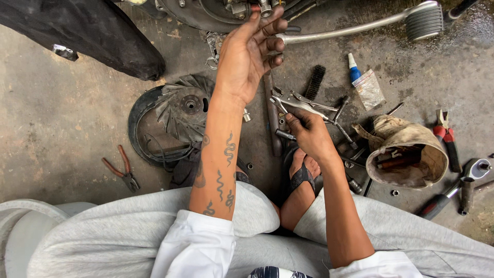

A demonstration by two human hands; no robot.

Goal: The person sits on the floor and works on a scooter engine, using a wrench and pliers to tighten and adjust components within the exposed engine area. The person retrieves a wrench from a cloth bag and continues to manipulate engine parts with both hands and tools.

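My left hand [252, 51] reaches forward and up, its fingertips against small metal fittings [262, 7] on a dark machine part at the top of the view. My right hand [307, 131] is lower, closed on the handle end of silver locking pliers [303, 104] that lie among tools on the concrete floor. A small dark socket [284, 135] sits just beside its thumb. My foot in a sandal [302, 175] rests under that hand.
A black fan wheel with its ring [177, 116] lies left of my forearm. Red-handled pliers [121, 170] are at the far left. A worn cloth tool pouch [406, 149], red pliers [446, 138], a ratchet [463, 183], a blue-capped tube [354, 69], a wire brush [314, 81] and a kick lever [360, 28] are to the right.
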